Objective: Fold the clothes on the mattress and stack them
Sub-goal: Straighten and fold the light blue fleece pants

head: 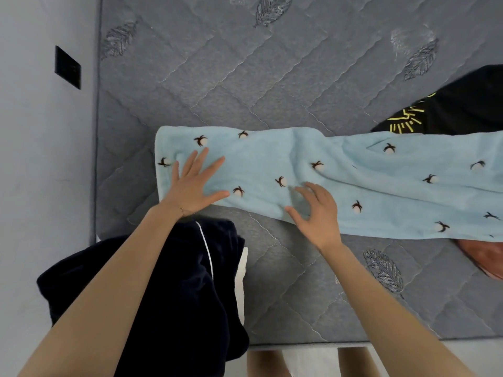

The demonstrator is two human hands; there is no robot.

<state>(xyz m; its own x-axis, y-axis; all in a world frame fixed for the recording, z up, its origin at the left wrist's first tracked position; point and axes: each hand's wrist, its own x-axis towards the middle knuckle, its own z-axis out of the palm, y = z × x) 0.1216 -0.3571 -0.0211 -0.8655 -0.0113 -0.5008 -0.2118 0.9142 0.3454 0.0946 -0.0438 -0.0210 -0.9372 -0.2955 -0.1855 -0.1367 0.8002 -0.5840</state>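
Pale blue garment (313, 172) lies flat on the mattress (245, 77), just ahead of me. Its long axis runs left to right and its right end passes out of frame.

My left hand (194, 183) is spread, palm down, pressing the garment's left end. My right hand (317, 213) rests near the middle by the near edge, fingers loosely bent, tips on the cloth, pinching nothing that I can see.

The long unfolded stretch lies to the right, so my right hand is nearer it, likely the one to fetch that end over. Dark navy garment (177, 281) sits under my left forearm.
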